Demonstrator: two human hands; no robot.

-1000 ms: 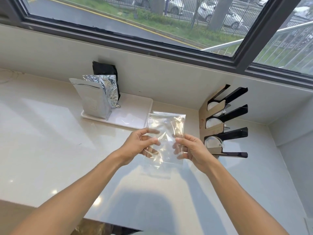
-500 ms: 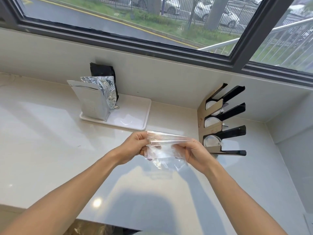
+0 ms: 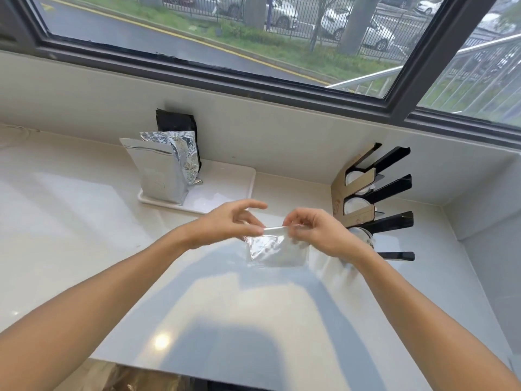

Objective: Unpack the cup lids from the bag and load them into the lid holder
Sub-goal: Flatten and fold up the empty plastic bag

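Head view, compared with half a second before: the clear plastic bag (image 3: 277, 249) had dropped from chest-high between the hands to hang nearer the countertop (image 3: 84, 221), its top edge drawn into a straight taut strip and its body folded below. A second before that it had been held flat and upright, facing the camera. The bag looked empty, though its transparency made that uncertain. Judged meaning for the task: unpacking seemed finished, and what remained was folding or discarding the bag.

Left to right. Silver foil pouches (image 3: 166, 167) and a black pouch (image 3: 176, 124) stood on the white tray (image 3: 225, 190), untouched. The left hand (image 3: 228, 224) reached in from the left, thumb and a lower finger pinching the left end of the bag's top strip; the index finger stuck out straight above, not touching it. The right hand (image 3: 315, 231) was curled knuckles-up, fingertips pinching the strip's right end. Both forearms were extended low over the counter and converged on the bag.

The lid holder (image 3: 372, 198) stood against the wall at right, just beyond the right hand, with cup lids (image 3: 355, 206) visible in three of its slots
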